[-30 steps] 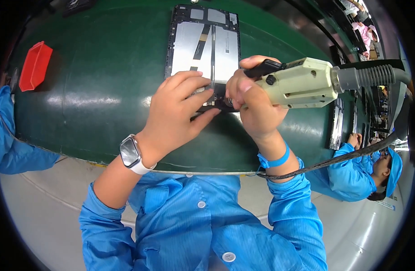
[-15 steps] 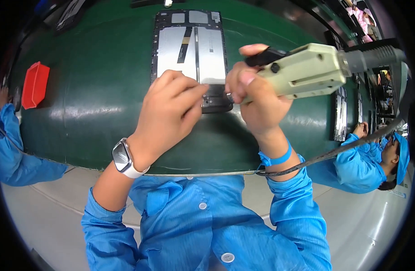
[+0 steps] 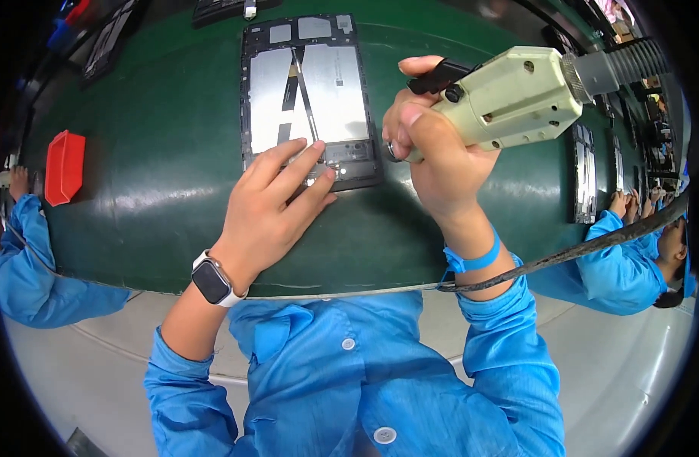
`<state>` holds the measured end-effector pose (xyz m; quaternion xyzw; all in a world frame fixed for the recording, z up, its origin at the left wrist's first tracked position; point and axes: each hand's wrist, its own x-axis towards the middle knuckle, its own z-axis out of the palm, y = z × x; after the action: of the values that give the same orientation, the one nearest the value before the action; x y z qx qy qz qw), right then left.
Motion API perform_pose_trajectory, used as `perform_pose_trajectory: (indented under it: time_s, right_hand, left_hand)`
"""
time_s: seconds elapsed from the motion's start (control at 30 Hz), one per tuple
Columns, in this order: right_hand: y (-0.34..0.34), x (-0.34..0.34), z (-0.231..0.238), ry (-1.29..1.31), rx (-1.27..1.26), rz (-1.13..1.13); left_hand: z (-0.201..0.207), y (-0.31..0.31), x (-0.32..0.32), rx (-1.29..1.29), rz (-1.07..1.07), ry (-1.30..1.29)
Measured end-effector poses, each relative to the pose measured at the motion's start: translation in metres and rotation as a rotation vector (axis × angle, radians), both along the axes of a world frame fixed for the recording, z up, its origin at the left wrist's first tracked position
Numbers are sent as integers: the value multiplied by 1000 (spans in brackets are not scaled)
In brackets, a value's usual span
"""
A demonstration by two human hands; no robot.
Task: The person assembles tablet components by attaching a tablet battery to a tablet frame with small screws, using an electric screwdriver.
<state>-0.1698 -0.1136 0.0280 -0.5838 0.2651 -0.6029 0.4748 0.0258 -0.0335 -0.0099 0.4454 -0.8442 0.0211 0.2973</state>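
An opened tablet (image 3: 330,91) with a silver inner plate and a black frame lies on the green table. The fingers of my left hand (image 3: 269,209) are stretched out over its lower end, fingertips on the black lower section. A thin dark strip (image 3: 304,87) slants across the silver plate, its lower end by my left index fingertip; a wider black ribbon (image 3: 290,95) lies beside it. Raised just right of the tablet, my right hand (image 3: 448,156) is wrapped round a pale green electric screwdriver (image 3: 509,99) with a black lever. Its tip is largely hidden by my fingers.
A red tray (image 3: 65,167) sits on the left of the table (image 3: 159,228). More opened tablets (image 3: 584,175) lie at the right. A dark cable (image 3: 570,247) crosses by my right wrist. Co-workers in blue sit at left (image 3: 30,259) and right (image 3: 623,266).
My left fingers have spread out from a bunched pose. The thin strip has swung from upright to slanted across the plate. Tablet appears further left in view; the screwdriver stays in my right hand.
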Motion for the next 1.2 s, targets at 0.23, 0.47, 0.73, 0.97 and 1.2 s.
perform_pose_trajectory:
  time_s: [0.23,0.47,0.73,0.97,1.2]
  right_hand:
    - [6,5,7,-21,62,-28]
    - [7,4,6,-6,51,-12]
    - [4,4,5,-8,38,3]
    - [7,5,10,41,24,3]
    - [5,8,9,36,1,-2]
  left_hand:
    - [3,3,-7,46,44,70]
    - [11,5,-15,168,116,166]
    - [8,15,-26,144,153,122]
    - [5,19,-32,94,224,38]
    - [13,12,-28,158,216,87]
